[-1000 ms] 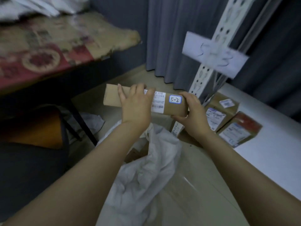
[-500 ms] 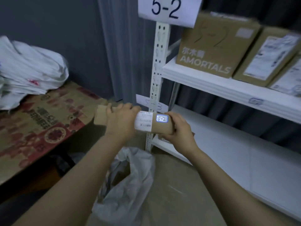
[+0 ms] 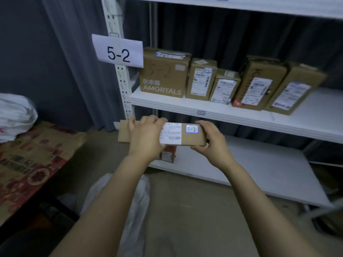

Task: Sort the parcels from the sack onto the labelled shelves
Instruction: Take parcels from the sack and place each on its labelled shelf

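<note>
I hold a long brown parcel [image 3: 187, 137] level in front of the shelving, its white sticker reading 5-2. My left hand [image 3: 146, 138] grips its middle from above. My right hand [image 3: 209, 143] grips its right end. A paper sign marked 5-2 [image 3: 117, 51] hangs on the white upright, beside the middle shelf [image 3: 259, 115]. That shelf carries several brown parcels [image 3: 202, 80]. The white sack [image 3: 133, 204] lies on the floor under my forearms.
The lower shelf [image 3: 269, 169] holds a small parcel [image 3: 168, 153] partly hidden behind the one I hold. A patterned cardboard sheet [image 3: 31, 154] with white bags [image 3: 14, 115] on it lies at the left. Dark curtains hang behind.
My view has risen from the sack and lower shelf to the 5-2 shelf. Both hands have kept their hold on the parcel and carried it up toward that shelf.
</note>
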